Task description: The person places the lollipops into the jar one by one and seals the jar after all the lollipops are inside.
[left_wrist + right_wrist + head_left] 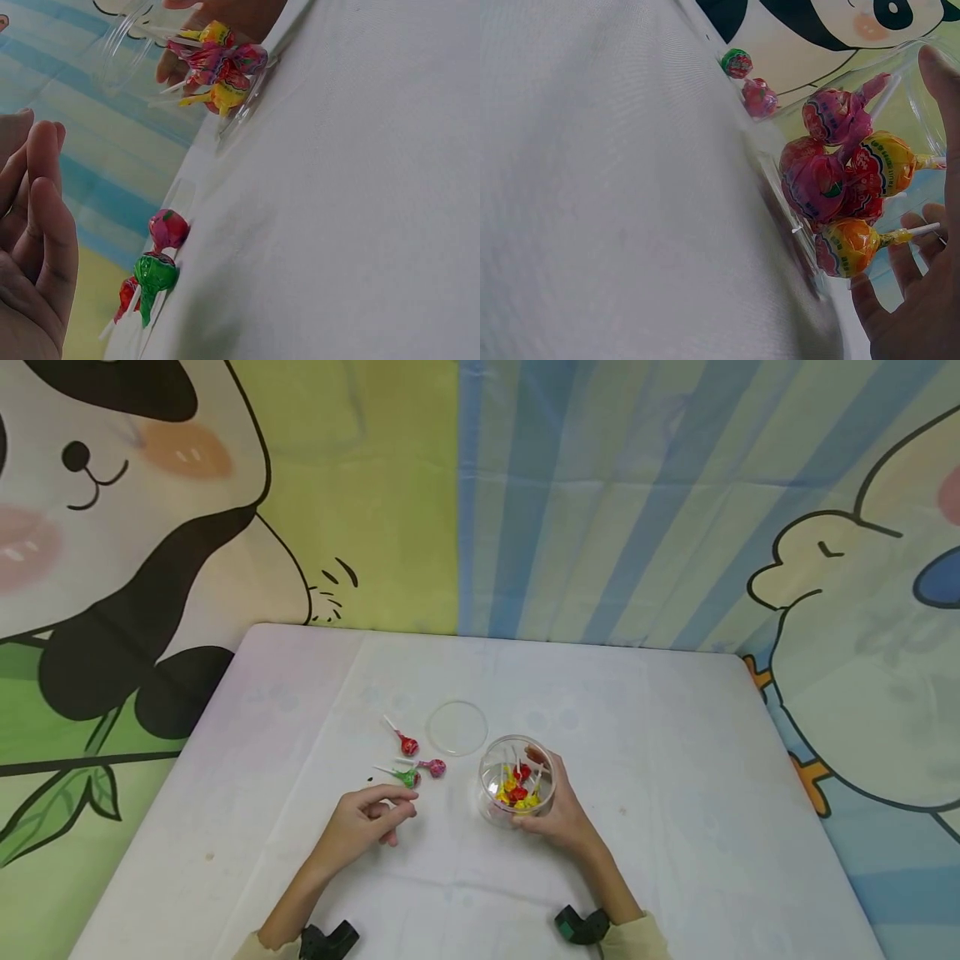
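Note:
My right hand grips a clear round jar from its right side, fingers and thumb spread around the wall. Several wrapped lollipops, yellow, red and pink, sit inside with sticks pointing up. To the left of the jar, my left hand hovers with loosely bent fingers and holds nothing. Just beyond its fingertips lie a green lollipop, a pink lollipop and a red lollipop. The left wrist view shows the same green lollipop apart from the hand.
A clear flat disc, like a lid, lies behind the jar on the white-covered table. Printed cloth walls stand along the table's back and sides. A small dark speck is near the green lollipop's stick.

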A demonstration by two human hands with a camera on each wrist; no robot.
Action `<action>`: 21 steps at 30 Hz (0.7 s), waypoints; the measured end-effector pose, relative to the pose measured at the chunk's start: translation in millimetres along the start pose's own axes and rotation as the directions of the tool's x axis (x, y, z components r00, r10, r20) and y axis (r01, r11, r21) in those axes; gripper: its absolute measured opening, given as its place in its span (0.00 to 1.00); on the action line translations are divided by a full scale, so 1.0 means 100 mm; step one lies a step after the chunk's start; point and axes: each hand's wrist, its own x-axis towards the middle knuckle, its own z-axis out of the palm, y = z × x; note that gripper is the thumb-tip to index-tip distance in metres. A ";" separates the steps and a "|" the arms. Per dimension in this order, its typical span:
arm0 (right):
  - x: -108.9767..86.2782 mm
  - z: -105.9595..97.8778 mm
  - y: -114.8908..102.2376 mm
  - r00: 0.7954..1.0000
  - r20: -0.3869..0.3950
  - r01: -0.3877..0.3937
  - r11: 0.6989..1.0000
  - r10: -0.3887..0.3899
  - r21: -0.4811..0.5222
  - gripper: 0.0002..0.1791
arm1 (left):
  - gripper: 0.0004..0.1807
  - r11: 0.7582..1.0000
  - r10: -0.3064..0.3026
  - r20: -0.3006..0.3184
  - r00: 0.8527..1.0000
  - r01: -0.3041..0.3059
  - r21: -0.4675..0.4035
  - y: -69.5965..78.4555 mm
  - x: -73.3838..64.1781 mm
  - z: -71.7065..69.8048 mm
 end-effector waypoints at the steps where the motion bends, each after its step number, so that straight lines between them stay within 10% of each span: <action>1: 0.00 0.00 0.00 1.000 -0.003 -0.003 1.000 0.003 -0.003 0.56 | 0.13 1.000 -0.003 -0.002 1.000 0.003 0.001 -0.01 -0.02 0.00; 11: 0.00 -0.03 0.03 1.000 -0.004 0.007 1.000 -0.007 0.009 0.56 | 0.13 0.995 -0.020 -0.028 0.999 0.022 0.093 0.00 0.01 -0.18; 17: 0.00 -0.03 0.04 1.000 0.000 0.014 1.000 -0.014 0.003 0.56 | 0.14 0.975 0.026 -0.062 0.998 -0.012 0.221 0.06 0.28 -0.40; 21: 0.00 -0.01 0.04 1.000 0.003 0.019 1.000 -0.019 -0.007 0.56 | 0.16 0.936 -0.043 -0.185 0.982 0.104 0.336 0.02 0.55 -0.62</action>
